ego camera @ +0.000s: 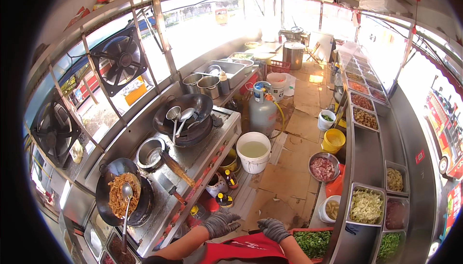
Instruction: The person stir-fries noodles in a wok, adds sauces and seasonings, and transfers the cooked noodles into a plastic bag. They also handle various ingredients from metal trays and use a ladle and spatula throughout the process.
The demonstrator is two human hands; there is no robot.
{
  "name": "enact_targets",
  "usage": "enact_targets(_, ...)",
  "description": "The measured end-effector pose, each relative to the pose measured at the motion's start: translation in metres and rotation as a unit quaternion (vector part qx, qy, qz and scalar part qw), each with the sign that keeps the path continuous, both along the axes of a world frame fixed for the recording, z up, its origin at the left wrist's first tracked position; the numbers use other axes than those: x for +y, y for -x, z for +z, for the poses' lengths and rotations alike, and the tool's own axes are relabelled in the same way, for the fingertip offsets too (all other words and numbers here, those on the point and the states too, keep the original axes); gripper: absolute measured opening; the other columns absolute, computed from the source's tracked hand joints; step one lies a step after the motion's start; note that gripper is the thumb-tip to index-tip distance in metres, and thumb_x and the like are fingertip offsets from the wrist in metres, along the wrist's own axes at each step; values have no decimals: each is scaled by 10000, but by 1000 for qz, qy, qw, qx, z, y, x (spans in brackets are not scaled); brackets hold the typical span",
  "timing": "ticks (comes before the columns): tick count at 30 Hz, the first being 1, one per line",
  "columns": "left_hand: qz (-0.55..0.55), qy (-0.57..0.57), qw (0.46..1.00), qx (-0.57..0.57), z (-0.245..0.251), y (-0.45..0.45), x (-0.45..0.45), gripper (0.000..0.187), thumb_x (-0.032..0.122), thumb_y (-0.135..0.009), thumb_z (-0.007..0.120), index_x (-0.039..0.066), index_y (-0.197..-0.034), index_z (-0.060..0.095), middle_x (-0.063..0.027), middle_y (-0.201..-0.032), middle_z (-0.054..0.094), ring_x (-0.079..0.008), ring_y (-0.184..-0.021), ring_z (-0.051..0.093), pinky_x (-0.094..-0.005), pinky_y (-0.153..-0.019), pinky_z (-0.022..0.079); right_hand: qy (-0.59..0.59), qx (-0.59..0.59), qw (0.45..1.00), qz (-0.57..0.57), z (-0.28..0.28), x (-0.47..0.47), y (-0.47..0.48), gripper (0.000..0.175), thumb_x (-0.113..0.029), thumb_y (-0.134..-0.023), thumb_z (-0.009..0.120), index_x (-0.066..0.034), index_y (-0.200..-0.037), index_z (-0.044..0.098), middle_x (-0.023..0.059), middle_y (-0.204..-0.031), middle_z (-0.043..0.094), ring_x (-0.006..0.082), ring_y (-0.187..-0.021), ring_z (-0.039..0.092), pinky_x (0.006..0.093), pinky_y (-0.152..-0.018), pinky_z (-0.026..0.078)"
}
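Observation:
Both hands wear grey gloves and hang in front of a red apron (246,247), apart from each other. My left hand (220,224) is empty with its fingers spread, near the stove's front edge. My right hand (273,229) is empty, fingers loosely apart, close to a red crate of chopped greens (313,244). At the left a wok (103,191) holds brown cooked food (121,188) with a metal ladle (127,190) resting in it. A cleaver (168,186) and a wooden-handled brush or whisk (177,168) lie on the steel stove top. A second wok (202,104) holds a ladle (173,112) and a skimmer (187,113).
A white bucket of liquid (253,151) and a gas cylinder (261,113) stand beside the stove. Cardboard (278,180) covers the floor. Along the right, a counter holds trays of shredded cabbage (366,206) and other food; a bowl of raw meat (323,168) sits below it.

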State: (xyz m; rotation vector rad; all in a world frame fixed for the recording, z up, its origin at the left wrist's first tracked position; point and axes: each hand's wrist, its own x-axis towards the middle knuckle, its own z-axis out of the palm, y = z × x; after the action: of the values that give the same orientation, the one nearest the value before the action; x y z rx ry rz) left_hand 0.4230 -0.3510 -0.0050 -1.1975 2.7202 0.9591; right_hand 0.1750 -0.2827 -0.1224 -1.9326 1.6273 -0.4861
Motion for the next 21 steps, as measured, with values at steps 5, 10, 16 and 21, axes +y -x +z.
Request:
enact_targets(5, 32, -39, 998, 30, 33, 61, -39, 455, 355, -895, 567, 40, -1224, 559, -200, -1152, 597, -358, -1058, 574, -400, -940, 436, 27, 53, 995, -78, 3, -43, 96, 250, -301, -853, 558, -155, -1018, 676, 132, -944, 674, 326, -904, 630, 440, -822, 488)
enact_targets(10, 6, -18, 999, -29, 37, 80, -71, 490, 386, -897, 542, 27, -1231, 537, -197, -1141, 601, -341, -1085, 560, -399, -947, 428, -2, 30, 986, -165, -11, -55, 158, 245, -296, -825, 578, -165, -1003, 683, 132, -976, 671, 335, -911, 629, 446, -819, 495)
enact_targets(16, -1, -69, 994, -82, 63, 126, -96, 491, 384, -887, 553, 25, -1222, 546, -206, -1150, 596, -348, -1101, 556, -405, -954, 426, -91, 32, 970, -224, -39, -27, 184, 273, -330, -828, 582, -169, -1017, 692, 134, -997, 673, 335, -943, 632, 432, -840, 497)
enact_targets(21, -74, -12, 990, -123, 63, 163, -126, 519, 409, -896, 535, 45, -1265, 522, -231, -1184, 570, -382, -1137, 527, -417, -984, 406, -147, -20, 951, -270, -51, -8, 182, 269, -330, -834, 582, -161, -1009, 695, 143, -988, 674, 323, -953, 635, 416, -849, 497)
